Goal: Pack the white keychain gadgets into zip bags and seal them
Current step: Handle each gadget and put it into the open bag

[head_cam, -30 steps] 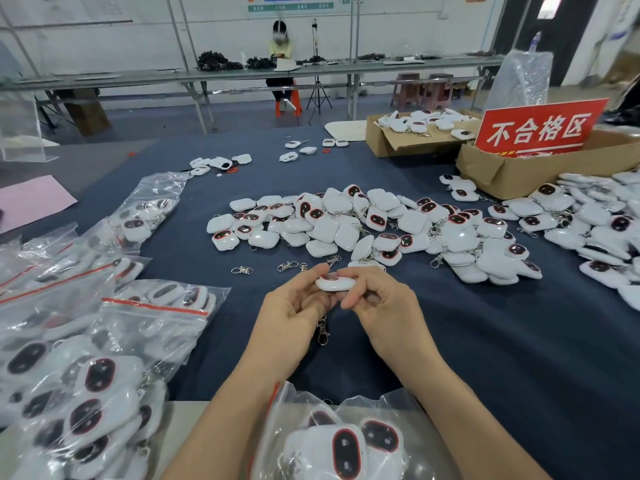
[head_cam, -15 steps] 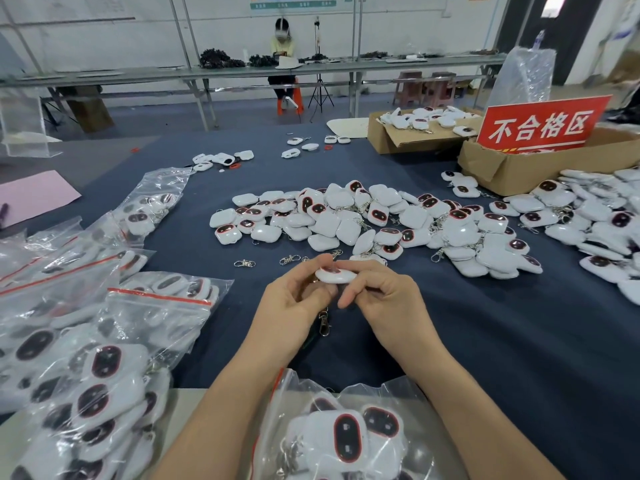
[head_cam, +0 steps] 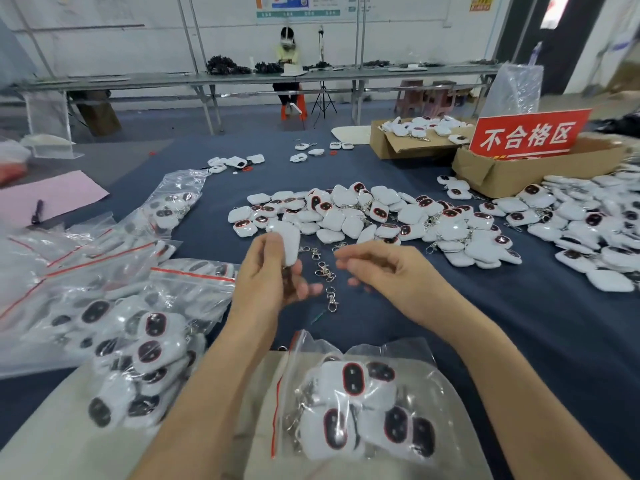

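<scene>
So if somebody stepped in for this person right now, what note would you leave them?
Left hand grips one white gadget, lifted above the cloth. Right hand is loosely curled, holding nothing.
Nearest zip bag holds several gadgets; whether it is sealed is unclear. Filled bags lie at the left.
Left to do: bag the held gadget, then work through the big loose pile, sealing each bag.

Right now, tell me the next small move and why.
Probably lower the gadget toward the bag nearest the body. The left hand grips it alone, the right hand is empty, and that bag looks only partly filled.
</scene>
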